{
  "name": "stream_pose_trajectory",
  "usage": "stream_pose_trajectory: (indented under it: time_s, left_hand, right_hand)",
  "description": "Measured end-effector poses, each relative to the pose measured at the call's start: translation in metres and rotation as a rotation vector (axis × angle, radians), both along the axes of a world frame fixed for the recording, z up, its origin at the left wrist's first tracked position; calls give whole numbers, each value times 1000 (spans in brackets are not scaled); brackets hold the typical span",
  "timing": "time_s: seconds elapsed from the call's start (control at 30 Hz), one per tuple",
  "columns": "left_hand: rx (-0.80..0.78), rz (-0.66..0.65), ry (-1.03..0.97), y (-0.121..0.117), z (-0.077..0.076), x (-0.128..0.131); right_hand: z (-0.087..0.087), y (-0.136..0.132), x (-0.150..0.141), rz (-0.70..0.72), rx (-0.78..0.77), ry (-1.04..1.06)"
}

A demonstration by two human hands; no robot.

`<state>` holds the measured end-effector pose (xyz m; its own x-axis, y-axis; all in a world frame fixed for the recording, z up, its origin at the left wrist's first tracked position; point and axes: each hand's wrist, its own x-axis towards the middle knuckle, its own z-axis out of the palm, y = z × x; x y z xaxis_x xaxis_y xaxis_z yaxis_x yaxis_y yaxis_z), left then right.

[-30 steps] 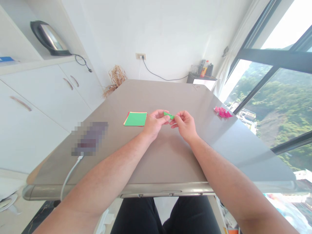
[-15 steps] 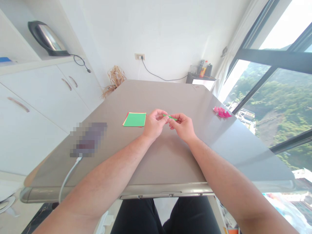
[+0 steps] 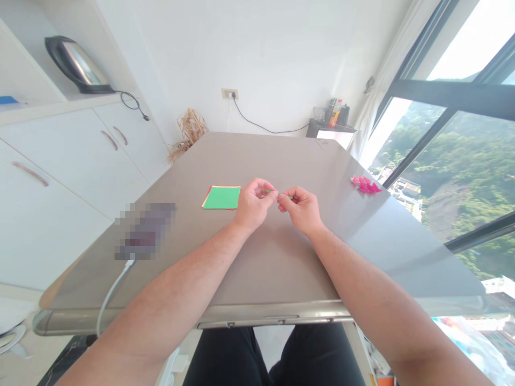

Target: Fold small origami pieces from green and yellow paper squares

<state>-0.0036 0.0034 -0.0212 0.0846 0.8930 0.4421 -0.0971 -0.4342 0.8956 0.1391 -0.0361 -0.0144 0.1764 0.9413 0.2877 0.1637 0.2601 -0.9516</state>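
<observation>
One green paper piece [image 3: 279,193] is pinched by the left hand [image 3: 252,203] and right hand [image 3: 301,208], above the table [image 3: 273,262]; folding judged unfinished | left of hands: one stack of square sheets [image 3: 222,198], left flat, uncounted | far right of hands: pink folded pieces [image 3: 366,185], apparently finished, several, exact number unclear

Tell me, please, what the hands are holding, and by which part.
A small green paper, pinched by the left hand and the right hand, apparently near its middle; the exact spots are hidden.
</observation>
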Motion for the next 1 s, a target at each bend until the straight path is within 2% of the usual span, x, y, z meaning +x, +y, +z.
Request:
stream_pose_trajectory:
  time_s: [0.37, 0.6, 0.83, 1.0]
  left_hand:
    - [-62, -10, -117, -5, 1, 8]
    - [-38, 14, -50, -2, -3, 6]
    - [26, -10, 108, -6, 1, 3]
    - [-5, 18, 69, -4, -2, 4]
  right_hand:
    - [6, -3, -3, -37, 17, -20]
    - [3, -3, -1, 1, -28, -2]
    - [5, -3, 1, -49, -43, -30]
    - [5, -3, 1, -61, -32, -76]
